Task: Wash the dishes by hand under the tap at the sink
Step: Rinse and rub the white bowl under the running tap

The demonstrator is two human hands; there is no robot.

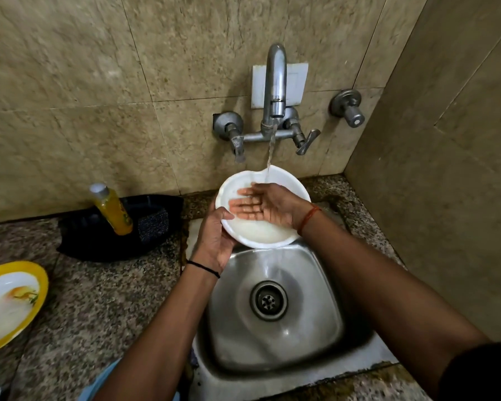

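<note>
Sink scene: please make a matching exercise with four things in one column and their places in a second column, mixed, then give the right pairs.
Things:
1. white plate
2. yellow-rimmed plate
3. yellow bottle
4. drain

Places:
A. in the black tray, leaning
B. at the bottom of the steel sink
C. on the counter, far left
D. under the running tap, held by the left hand

Pairs: 1-D, 2-C, 3-A, 4-B

Speckled granite counter [104, 308] — black tray [78, 238], yellow-rimmed plate [38, 287], steel sink [310, 273].
</note>
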